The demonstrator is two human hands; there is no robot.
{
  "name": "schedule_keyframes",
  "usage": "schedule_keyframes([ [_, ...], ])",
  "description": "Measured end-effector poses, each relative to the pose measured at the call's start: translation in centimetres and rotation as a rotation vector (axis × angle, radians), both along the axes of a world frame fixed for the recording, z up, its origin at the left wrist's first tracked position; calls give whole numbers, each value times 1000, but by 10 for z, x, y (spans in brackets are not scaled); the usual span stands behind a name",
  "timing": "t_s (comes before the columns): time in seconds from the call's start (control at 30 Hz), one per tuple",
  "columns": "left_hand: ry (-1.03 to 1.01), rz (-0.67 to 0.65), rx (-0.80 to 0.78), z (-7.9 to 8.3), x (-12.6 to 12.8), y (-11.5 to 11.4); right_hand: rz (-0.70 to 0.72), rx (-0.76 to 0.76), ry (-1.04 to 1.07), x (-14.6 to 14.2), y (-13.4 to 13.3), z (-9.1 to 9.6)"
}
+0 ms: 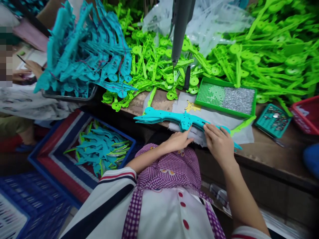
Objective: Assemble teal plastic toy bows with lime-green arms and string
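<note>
A long turquoise plastic wing-shaped part (171, 116) with a raised middle lies across the front edge of the bench. Lime-green arms (244, 125) stick out near its two ends. My left hand (178, 141) is at the middle of the part, its index finger against the lower edge; its other fingers are partly hidden. Over the right half lies my right hand (219, 142), with its fingers closed on the top of the part. Above the bench hangs a grey power screwdriver (180, 30), its bit pointing down, apart from the part.
Lime-green plastic pieces (286, 49) heap across the back. Turquoise parts (92, 49) stack at left. A green tray (201, 103) holds small metal pieces, beside a teal box (263, 127). A lined blue crate (132, 142) stands below left. Another person's hand (33, 68) is at far left.
</note>
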State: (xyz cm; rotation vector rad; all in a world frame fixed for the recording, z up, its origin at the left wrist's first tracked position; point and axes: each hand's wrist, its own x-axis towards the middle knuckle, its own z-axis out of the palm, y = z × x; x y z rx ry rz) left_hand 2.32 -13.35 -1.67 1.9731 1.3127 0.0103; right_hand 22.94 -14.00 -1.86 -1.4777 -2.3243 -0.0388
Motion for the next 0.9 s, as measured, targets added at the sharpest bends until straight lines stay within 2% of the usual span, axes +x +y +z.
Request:
schedule_keyframes([
  [0.1, -150, -14, -51, 4, -12, -15, -6, 3, 6, 0, -1, -1],
  [0.17, -222, -64, -36, 13, -27, -28, -5, 4, 4, 0, -2, -3],
  [0.27, -184, -163, 154, 33, -53, -33, 5, 11, -11, 0, -4, -6],
  [0.33, -55, -126, 334, 43, -68, -16, 8, 30, -20, 0, -6, -8],
  [0.4, 108, -47, 443, 44, -76, 13, 5, 51, -25, 0, -8, -10],
  [0.43, 171, -47, 452, 42, -79, 30, 3, 56, -27, 0, -8, -10],
  [0.5, 225, -128, 401, 35, -81, 60, -4, 58, -28, 1, -9, -12],
  [0.6, 169, -241, 315, 25, -83, 89, -19, 71, -13, 3, -11, -14],
  [0.7, 47, -285, 275, 20, -86, 97, -38, 77, 5, 4, -14, -17],
  [0.8, -21, -243, 278, 16, -90, 91, -49, 32, 3, 2, -18, -20],
  [0.9, -5, -197, 296, 12, -92, 85, -60, 4, 5, -1, -22, -21],
])
